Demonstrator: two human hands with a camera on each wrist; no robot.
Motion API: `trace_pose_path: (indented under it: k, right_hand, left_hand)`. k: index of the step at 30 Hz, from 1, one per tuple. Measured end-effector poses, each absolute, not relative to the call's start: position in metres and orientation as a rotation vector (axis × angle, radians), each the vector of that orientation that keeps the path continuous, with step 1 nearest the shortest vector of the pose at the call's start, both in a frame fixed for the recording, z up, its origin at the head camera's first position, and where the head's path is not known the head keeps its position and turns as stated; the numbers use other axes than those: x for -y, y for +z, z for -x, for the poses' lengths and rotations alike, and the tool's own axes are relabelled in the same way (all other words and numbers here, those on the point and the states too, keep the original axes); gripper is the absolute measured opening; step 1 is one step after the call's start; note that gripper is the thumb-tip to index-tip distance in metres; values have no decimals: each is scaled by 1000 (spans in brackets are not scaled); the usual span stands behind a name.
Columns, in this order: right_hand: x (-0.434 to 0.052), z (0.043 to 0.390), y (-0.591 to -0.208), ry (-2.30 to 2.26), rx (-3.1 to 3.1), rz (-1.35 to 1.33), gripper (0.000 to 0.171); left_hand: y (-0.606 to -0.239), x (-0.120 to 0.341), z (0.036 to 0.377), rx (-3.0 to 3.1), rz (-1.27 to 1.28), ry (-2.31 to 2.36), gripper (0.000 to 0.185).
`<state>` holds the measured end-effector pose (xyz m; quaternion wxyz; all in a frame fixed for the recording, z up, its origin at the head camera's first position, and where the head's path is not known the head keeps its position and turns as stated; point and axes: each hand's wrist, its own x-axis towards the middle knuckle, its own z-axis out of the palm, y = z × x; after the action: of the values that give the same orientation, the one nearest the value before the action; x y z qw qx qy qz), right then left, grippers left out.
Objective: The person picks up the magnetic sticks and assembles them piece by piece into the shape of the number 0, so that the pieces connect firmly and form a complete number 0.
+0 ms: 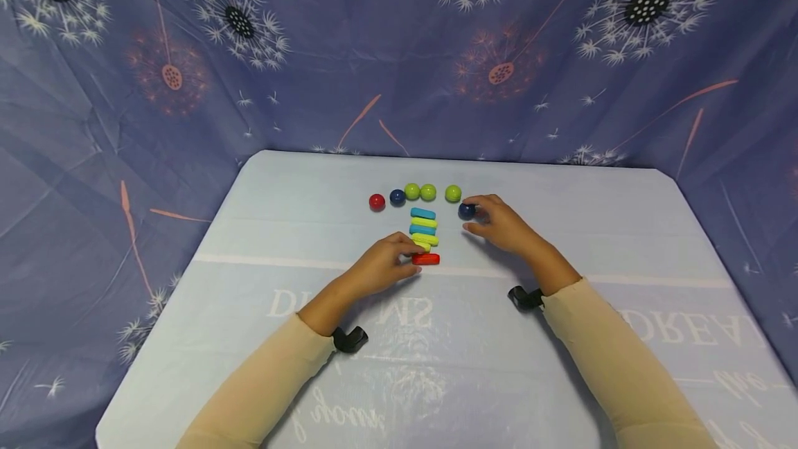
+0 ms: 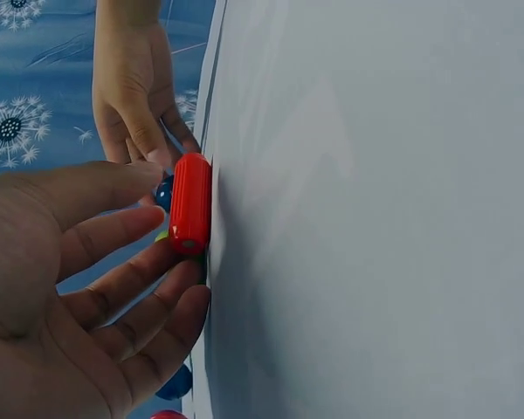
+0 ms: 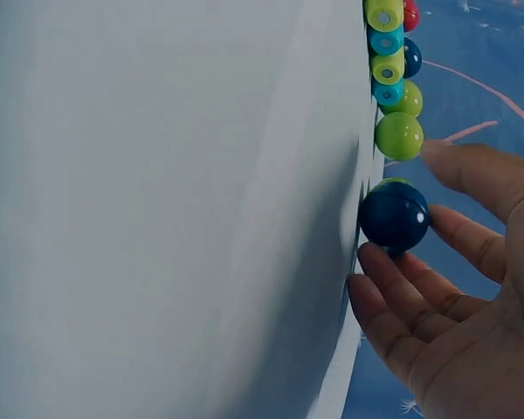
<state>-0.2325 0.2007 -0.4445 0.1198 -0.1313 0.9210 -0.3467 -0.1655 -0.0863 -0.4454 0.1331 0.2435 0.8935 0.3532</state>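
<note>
My left hand (image 1: pixel 383 265) is at the near end of a column of small sticks, thumb and fingers spread around a ridged red stick (image 1: pixel 427 259). In the left wrist view a gap shows between the thumb and the red stick (image 2: pixel 191 205). Part of a yellow stick (image 1: pixel 422 247) lies under the left fingertips. On the right, my right hand (image 1: pixel 501 224) is beside a dark blue ball (image 1: pixel 467 211), its fingers loosely bent. The right wrist view shows the fingertips right at that ball (image 3: pixel 395 216), with the thumb apart from it.
Beyond the red stick, blue sticks (image 1: pixel 423 213) and yellow sticks (image 1: pixel 424 223) alternate. A row behind them holds a red ball (image 1: pixel 377 202), another dark blue ball (image 1: pixel 397 197) and green balls (image 1: pixel 428 192), one green ball (image 1: pixel 453 193) standing apart. A patterned curtain (image 1: pixel 349 54) hangs behind the white-covered table (image 1: pixel 299 213).
</note>
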Motion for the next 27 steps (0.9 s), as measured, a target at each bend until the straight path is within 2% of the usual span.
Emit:
trace_pose_path:
  k: [13, 27]
  right_hand:
    - [-194, 211, -444, -985, -2686, 486, 40]
    - [-186, 191, -441, -962, -2623, 548, 40]
  left_hand:
    - [-446, 82, 168, -2619, -733, 943, 37]
    - [-451, 80, 172, -2672, -777, 948, 32]
